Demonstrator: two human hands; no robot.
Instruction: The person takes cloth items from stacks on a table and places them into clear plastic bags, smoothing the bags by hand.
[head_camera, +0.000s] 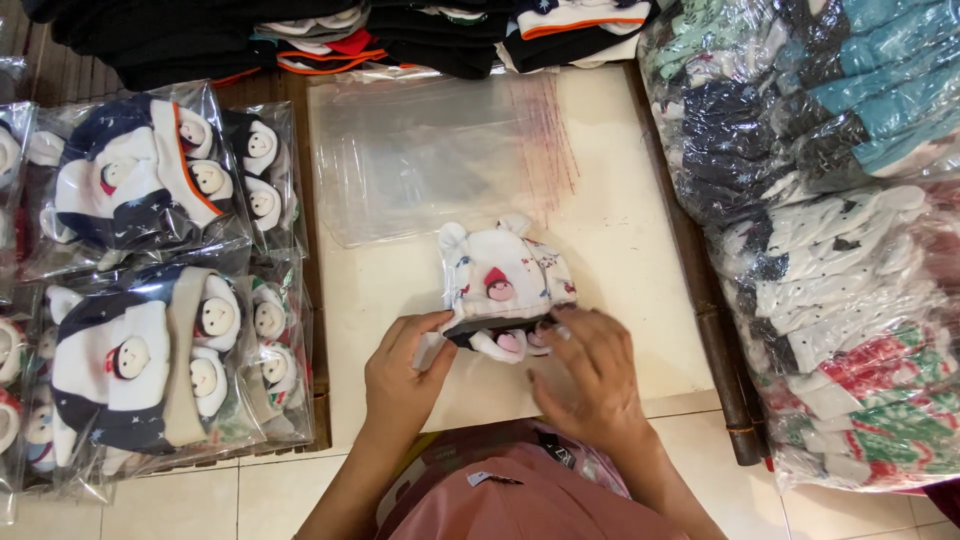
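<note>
1. Both hands are down on the small white plush baby hat with little ears and a doll face (505, 278), which sits mid-way along the cream tabletop (620, 250), just below the stack of clear plastic bags (420, 160).
2. Left hand (400, 375): thumb and fingers pinched on the hat's lower left edge.
3. Right hand (590, 375): fingers spread flat, pressing the lower right edge.
4. To do this well, I'd say keep the brim pressed even on both sides so the set stays flat and square.
5. The hat looks soft, printed with tiny motifs, red tuft above the face, dark layer and pink-pawed pieces peeking beneath.
6. Bagged hat sets (150, 300) lie to the left, wrapped bundles of mittens (830, 250) to the right.
</note>
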